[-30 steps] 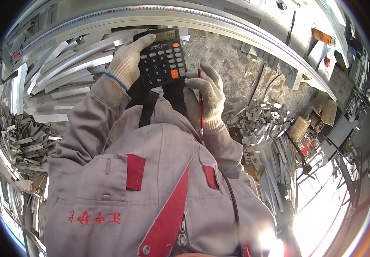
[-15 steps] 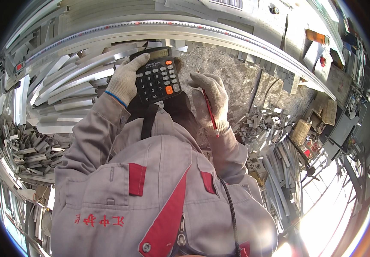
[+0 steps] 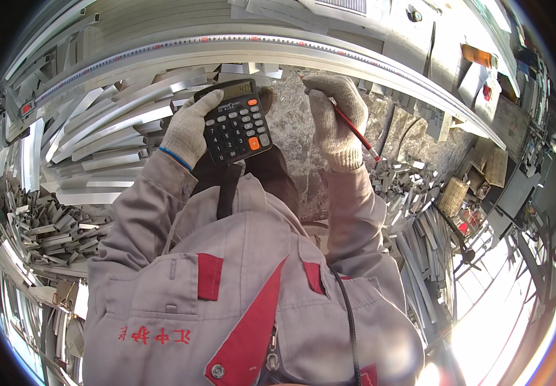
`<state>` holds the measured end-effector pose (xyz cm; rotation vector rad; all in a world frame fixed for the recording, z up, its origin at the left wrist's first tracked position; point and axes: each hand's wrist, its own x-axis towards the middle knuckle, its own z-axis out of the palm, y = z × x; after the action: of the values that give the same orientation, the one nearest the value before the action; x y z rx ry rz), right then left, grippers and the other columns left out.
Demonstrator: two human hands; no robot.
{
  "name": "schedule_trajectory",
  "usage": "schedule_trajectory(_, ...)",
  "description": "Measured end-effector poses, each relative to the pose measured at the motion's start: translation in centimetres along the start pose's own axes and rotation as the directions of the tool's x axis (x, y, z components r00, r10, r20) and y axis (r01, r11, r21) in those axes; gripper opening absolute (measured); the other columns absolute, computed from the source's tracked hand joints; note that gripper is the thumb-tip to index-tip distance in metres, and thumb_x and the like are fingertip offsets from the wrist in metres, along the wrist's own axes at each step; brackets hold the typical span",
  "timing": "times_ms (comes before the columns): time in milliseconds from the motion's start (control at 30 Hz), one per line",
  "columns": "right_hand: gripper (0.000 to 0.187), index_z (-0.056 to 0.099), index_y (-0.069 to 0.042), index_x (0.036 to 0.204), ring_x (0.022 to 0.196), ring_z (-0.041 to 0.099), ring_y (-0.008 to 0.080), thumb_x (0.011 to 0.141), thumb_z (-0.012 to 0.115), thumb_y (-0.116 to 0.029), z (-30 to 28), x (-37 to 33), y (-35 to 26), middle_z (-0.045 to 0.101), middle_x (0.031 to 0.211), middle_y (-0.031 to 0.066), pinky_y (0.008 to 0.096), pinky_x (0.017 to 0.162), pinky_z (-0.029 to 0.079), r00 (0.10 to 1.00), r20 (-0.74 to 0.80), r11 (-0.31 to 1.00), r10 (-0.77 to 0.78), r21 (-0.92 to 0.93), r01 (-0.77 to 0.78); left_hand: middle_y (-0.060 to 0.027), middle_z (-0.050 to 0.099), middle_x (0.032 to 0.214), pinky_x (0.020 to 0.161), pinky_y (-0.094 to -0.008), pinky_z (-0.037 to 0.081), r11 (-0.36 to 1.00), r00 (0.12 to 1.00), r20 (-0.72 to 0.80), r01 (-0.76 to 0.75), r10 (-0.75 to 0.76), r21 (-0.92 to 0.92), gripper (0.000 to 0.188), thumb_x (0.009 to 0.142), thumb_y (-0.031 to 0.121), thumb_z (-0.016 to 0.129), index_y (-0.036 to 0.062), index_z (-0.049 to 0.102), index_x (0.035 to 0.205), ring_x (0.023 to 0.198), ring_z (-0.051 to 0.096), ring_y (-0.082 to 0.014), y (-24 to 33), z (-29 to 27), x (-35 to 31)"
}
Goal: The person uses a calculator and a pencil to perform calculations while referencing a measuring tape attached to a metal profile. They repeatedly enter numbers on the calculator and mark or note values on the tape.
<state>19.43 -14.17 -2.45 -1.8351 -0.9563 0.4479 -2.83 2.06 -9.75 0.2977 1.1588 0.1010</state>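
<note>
My left hand (image 3: 189, 127), in a white knit glove, holds a black calculator (image 3: 235, 121) with white and orange keys, tilted toward me. My right hand (image 3: 334, 116), also gloved, grips a red pencil (image 3: 354, 130) whose tip points down to the right. The right hand is raised just right of the calculator, apart from it. Both grey sleeves come up from my grey and red work jacket (image 3: 239, 283).
A long curved metal rail with a ruler scale (image 3: 239, 48) runs across above the hands. Piles of cut aluminium profiles lie at left (image 3: 91, 138) and lower right (image 3: 419, 219). A rough grey surface (image 3: 291, 122) shows between the hands. A small basket (image 3: 453, 195) sits at right.
My right hand has moved up and away from the calculator's keys, the pencil swinging with it. The calculator stays in my left hand, shifted slightly.
</note>
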Motion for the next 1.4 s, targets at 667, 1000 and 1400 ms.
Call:
schedule_trajectory(667, 0.022, 0.082, -0.004, 0.120, 0.093, 0.077, 0.0145, 0.101, 0.080, -0.015, 7.5, 6.4, 8.1, 0.085, 0.104, 0.0094, 0.0322, 0.088, 0.062, 0.932, 0.077, 0.900, 0.353, 0.244, -0.361, -0.0082, 0.080, 0.107, 0.076, -0.0388, 0.070, 1.000, 0.998, -0.055, -0.015, 0.014, -0.017, 0.031, 0.103, 0.021, 0.082, 0.0042, 0.073, 0.127, 0.087, 0.081, -0.0206, -1.3, -0.1, 0.1)
schedule_trajectory(1000, 0.018, 0.081, -0.006, 0.115, 0.094, 0.080, 0.0193, 0.101, 0.079, -0.017, 11.0, 7.2, 10.2, 0.085, 0.102, 0.0115, 0.0341, 0.088, 0.063, 0.942, 0.039, 0.929, 0.334, 0.153, -0.336, -0.0103, 0.082, 0.110, 0.078, -0.0380, 0.069, 0.993, 0.999, -0.026, -0.027, 0.024, -0.119, 0.030, 0.103, 0.018, 0.082, 0.0019, 0.076, 0.128, 0.088, 0.081, -0.0217, -1.9, -0.2, 0.1)
schedule_trajectory(1400, 0.018, 0.081, -0.008, 0.115, 0.093, 0.082, 0.0234, 0.102, 0.080, -0.020, 11.2, 7.1, 10.6, 0.084, 0.101, 0.0123, 0.0355, 0.087, 0.064, 0.970, 0.017, 0.968, 0.242, 0.056, -0.243, -0.0102, 0.083, 0.110, 0.077, -0.0365, 0.070, 0.994, 0.999, -0.031, -0.030, 0.027, -0.101, 0.030, 0.103, 0.019, 0.082, 0.0033, 0.077, 0.128, 0.088, 0.081, -0.0209, -1.9, -0.6, 0.5)
